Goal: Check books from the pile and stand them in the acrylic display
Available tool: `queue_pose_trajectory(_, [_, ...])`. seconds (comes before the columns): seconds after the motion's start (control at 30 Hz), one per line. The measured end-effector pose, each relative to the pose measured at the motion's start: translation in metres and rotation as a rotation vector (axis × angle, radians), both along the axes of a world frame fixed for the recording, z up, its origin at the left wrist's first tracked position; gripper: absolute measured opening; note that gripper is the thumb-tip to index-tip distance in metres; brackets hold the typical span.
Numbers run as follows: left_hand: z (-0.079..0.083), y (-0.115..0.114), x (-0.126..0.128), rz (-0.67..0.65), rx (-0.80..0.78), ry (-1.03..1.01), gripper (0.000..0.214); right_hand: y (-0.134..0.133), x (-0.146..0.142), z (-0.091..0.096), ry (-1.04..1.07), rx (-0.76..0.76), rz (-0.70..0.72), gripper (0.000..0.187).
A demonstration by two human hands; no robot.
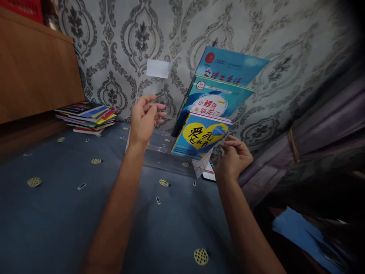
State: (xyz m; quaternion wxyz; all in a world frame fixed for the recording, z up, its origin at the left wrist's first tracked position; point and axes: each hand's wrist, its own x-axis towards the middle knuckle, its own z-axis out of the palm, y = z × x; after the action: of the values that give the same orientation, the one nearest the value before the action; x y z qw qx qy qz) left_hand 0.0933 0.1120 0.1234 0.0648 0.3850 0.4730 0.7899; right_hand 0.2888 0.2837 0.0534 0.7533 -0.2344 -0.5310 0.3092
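A clear acrylic book stand sits on the blue patterned cloth, holding three books in stepped rows at its right side. In front is a small blue book with a yellow heart; behind it rise a teal book and a taller blue book. My left hand is raised over the stand's left part, fingers apart and slightly bent, holding nothing. Beside the front book's right edge, my right hand has loosely bent fingers with nothing visible in them. Whether its fingertips touch the book or stand I cannot tell.
A stack of books lies at the left by a wooden cabinet. A white label shows in front of the patterned wall. A phone-like object lies partly behind the stand. A purple curtain hangs at the right.
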Motion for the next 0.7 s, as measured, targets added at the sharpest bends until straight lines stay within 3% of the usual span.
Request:
queue_pose_trajectory(0.1, [-0.005, 0.007, 0.002, -0.043, -0.045, -0.009, 0.024, 0.004, -0.001, -0.004, 0.022, 0.017, -0.007, 0.011])
queue_pose_trajectory(0.2, [-0.019, 0.028, 0.010, -0.060, -0.194, 0.037, 0.027, 0.007, -0.002, -0.007, -0.002, 0.003, -0.006, 0.027])
queue_pose_trajectory(0.4, [-0.045, 0.065, 0.053, 0.005, -0.505, 0.289, 0.047, 0.010, -0.006, -0.011, -0.077, 0.023, 0.184, 0.060])
queue_pose_trajectory(0.53, [-0.050, 0.069, 0.072, 0.035, -0.572, 0.360, 0.056, 0.007, -0.011, -0.011, -0.112, 0.041, 0.241, 0.061])
queue_pose_trajectory(0.7, [-0.052, 0.070, 0.076, 0.058, -0.577, 0.363, 0.059, 0.007, -0.010, -0.011, -0.115, 0.026, 0.230, 0.058])
